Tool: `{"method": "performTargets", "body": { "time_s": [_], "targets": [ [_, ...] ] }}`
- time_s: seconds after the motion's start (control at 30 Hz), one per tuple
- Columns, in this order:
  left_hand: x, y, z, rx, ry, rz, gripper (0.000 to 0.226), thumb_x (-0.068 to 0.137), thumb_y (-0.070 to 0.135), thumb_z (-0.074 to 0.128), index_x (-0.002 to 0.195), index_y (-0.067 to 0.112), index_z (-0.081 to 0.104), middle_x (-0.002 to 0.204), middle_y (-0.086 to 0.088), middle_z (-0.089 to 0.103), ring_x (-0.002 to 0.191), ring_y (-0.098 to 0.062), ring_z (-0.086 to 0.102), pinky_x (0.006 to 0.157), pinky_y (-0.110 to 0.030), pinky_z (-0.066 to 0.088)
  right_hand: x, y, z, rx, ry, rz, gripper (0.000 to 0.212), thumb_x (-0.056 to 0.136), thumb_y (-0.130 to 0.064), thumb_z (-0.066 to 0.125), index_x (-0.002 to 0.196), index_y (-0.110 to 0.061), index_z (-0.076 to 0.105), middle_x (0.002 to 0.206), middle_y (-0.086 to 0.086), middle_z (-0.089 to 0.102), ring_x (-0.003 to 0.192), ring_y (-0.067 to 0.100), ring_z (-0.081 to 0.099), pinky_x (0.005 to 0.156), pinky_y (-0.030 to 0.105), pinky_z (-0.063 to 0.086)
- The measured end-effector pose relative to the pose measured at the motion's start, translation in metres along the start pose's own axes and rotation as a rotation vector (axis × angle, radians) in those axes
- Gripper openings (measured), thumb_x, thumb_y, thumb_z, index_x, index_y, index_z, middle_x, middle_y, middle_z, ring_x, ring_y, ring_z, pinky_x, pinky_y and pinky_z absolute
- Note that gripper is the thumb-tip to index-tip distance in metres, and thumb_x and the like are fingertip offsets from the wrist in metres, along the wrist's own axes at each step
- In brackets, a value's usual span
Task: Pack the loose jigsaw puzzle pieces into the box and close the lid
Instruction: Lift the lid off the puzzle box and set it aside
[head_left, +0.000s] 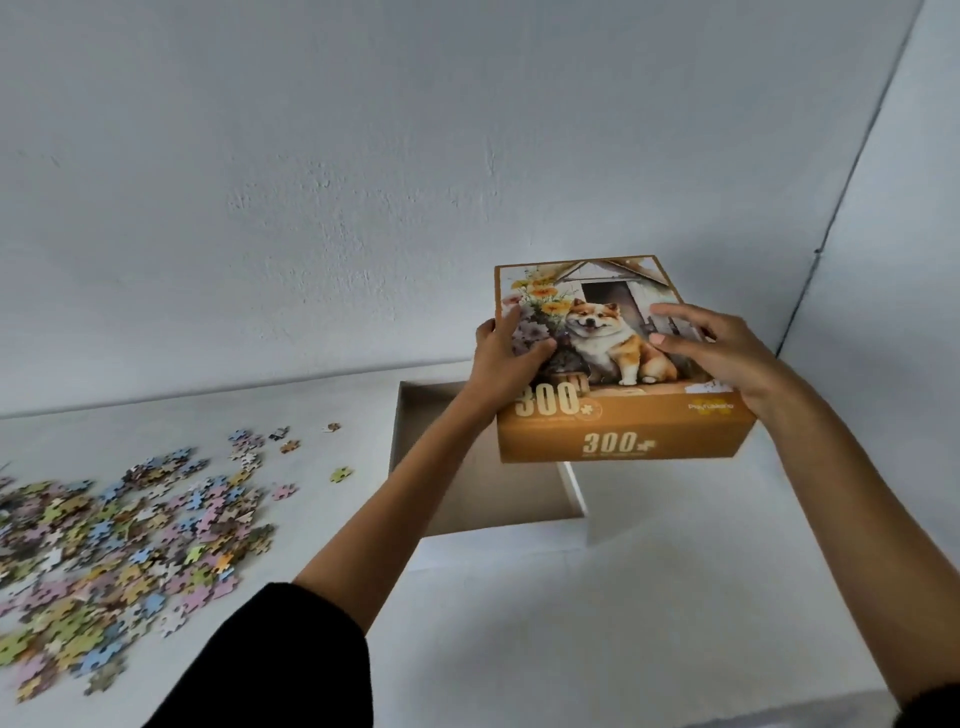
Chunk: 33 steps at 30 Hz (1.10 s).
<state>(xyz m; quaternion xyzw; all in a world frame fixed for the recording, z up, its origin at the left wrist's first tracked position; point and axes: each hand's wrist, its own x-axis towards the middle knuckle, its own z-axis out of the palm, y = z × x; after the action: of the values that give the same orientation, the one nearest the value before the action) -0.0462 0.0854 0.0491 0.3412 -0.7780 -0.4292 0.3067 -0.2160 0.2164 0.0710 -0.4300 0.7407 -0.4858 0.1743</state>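
The lid (618, 441), printed with a dog and "300", was held off the tabletop (597, 623) by both hands. The left hand (501, 371) gripped its left edge, with the fingers (487, 332) curled round the side and the thumb pressed on the printed top. The right hand (727, 358) held the near right corner, its fingers (680, 318) spread across the top.

The lid hung above and slightly right of the open box (574, 491), covering that box's far right part. The box lay on the tabletop with its long axis running near to far. The part of its brown inside that showed held no pieces; the rest was hidden behind the lid and the left forearm.

The loose puzzle pieces (130, 535) lay in a wide scatter on the tabletop, well apart from the box on its left, with a few strays between the two. None were packed yet. The left hand was the nearer one to the pile.

As a judgement, the lid had to go down somewhere clear of the box opening, most likely to the right, so the pieces could then be swept or carried rightward into the box
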Motion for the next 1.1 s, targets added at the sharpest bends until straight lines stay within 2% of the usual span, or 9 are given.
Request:
{"method": "performTargets", "body": {
  "time_s": [0.07, 0.17, 0.33, 0.5, 0.57, 0.73, 0.93, 1.03, 1.1],
  "targets": [
    [0.016, 0.005, 0.022, 0.007, -0.022, -0.016, 0.061, 0.089, 0.029, 0.056, 0.141, 0.021, 0.026, 0.145, -0.015, 0.023, 0.130, -0.033, 0.035, 0.098, -0.032, 0.039, 0.015, 0.012, -0.017, -0.021, -0.003, 0.032, 0.043, 0.086, -0.023, 0.059, 0.128, -0.027, 0.050, 0.149, 0.007, 0.032, 0.138, 0.027, 0.026, 0.106, 0.038, 0.026],
    [0.037, 0.007, 0.054, 0.069, -0.045, -0.048, 0.062, 0.089, 0.032, 0.055, 0.141, 0.020, 0.025, 0.145, -0.017, 0.022, 0.132, -0.036, 0.029, 0.108, -0.047, 0.035, 0.035, 0.036, -0.034, -0.066, -0.014, 0.082, 0.045, 0.087, -0.027, 0.058, 0.130, -0.028, 0.048, 0.151, 0.007, 0.030, 0.138, 0.030, 0.025, 0.108, 0.042, 0.025],
    [0.059, -0.006, 0.102, 0.232, -0.127, -0.089, 0.056, 0.091, 0.033, 0.050, 0.137, 0.012, 0.028, 0.144, -0.022, 0.019, 0.132, -0.042, 0.025, 0.110, -0.050, 0.027, 0.061, 0.089, -0.046, -0.083, -0.088, 0.163, 0.045, 0.086, -0.027, 0.058, 0.130, -0.027, 0.048, 0.149, 0.008, 0.033, 0.136, 0.031, 0.031, 0.108, 0.042, 0.028],
    [0.070, -0.028, 0.133, 0.560, -0.190, -0.161, 0.072, 0.089, 0.047, 0.045, 0.139, 0.001, 0.020, 0.148, -0.028, 0.012, 0.140, -0.042, 0.007, 0.107, -0.062, -0.015, 0.083, 0.126, -0.040, -0.070, -0.195, 0.219, 0.047, 0.086, -0.022, 0.059, 0.131, -0.025, 0.047, 0.149, 0.009, 0.032, 0.135, 0.030, 0.031, 0.107, 0.039, 0.031],
    [0.070, -0.036, 0.133, 0.667, -0.186, -0.149, 0.078, 0.089, 0.051, 0.040, 0.140, -0.004, 0.017, 0.148, -0.032, 0.009, 0.140, -0.044, 0.001, 0.102, -0.063, -0.021, 0.091, 0.132, -0.031, -0.045, -0.220, 0.223, 0.048, 0.086, -0.021, 0.059, 0.132, -0.024, 0.047, 0.149, 0.009, 0.032, 0.136, 0.029, 0.030, 0.107, 0.039, 0.031],
    [0.069, -0.045, 0.111, 0.836, -0.241, -0.116, 0.079, 0.091, 0.055, 0.033, 0.143, 0.000, 0.013, 0.151, -0.030, -0.004, 0.139, -0.046, -0.015, 0.100, -0.062, -0.024, 0.099, 0.142, -0.007, 0.008, -0.278, 0.212, 0.048, 0.087, -0.021, 0.057, 0.133, -0.027, 0.045, 0.151, 0.009, 0.029, 0.137, 0.030, 0.028, 0.112, 0.048, 0.029],
    [0.051, -0.059, 0.064, 0.873, -0.232, -0.040, 0.068, 0.090, 0.056, 0.033, 0.145, 0.019, 0.018, 0.155, -0.020, -0.009, 0.139, -0.039, -0.023, 0.103, -0.063, -0.020, 0.100, 0.142, 0.003, -0.086, -0.293, 0.193, 0.044, 0.092, -0.017, 0.049, 0.135, -0.026, 0.041, 0.150, 0.010, 0.029, 0.137, 0.030, 0.028, 0.110, 0.042, 0.028],
    [0.036, -0.076, 0.029, 0.901, -0.197, -0.094, 0.064, 0.091, 0.054, 0.034, 0.145, 0.022, 0.020, 0.155, -0.016, -0.011, 0.139, -0.037, -0.023, 0.106, -0.064, -0.013, 0.101, 0.135, 0.011, -0.376, -0.130, 0.074, 0.045, 0.090, -0.023, 0.053, 0.134, -0.023, 0.044, 0.143, 0.019, 0.037, 0.133, 0.035, 0.032, 0.106, 0.045, 0.029],
    [0.025, -0.086, 0.004, 0.891, -0.170, -0.152, 0.060, 0.092, 0.051, 0.037, 0.143, 0.021, 0.025, 0.156, -0.015, -0.010, 0.140, -0.036, -0.021, 0.109, -0.063, -0.008, 0.094, 0.123, 0.024, -0.438, -0.007, -0.058, 0.047, 0.087, -0.025, 0.057, 0.133, -0.019, 0.046, 0.135, 0.022, 0.045, 0.128, 0.037, 0.038, 0.102, 0.048, 0.034]
  ]
}}
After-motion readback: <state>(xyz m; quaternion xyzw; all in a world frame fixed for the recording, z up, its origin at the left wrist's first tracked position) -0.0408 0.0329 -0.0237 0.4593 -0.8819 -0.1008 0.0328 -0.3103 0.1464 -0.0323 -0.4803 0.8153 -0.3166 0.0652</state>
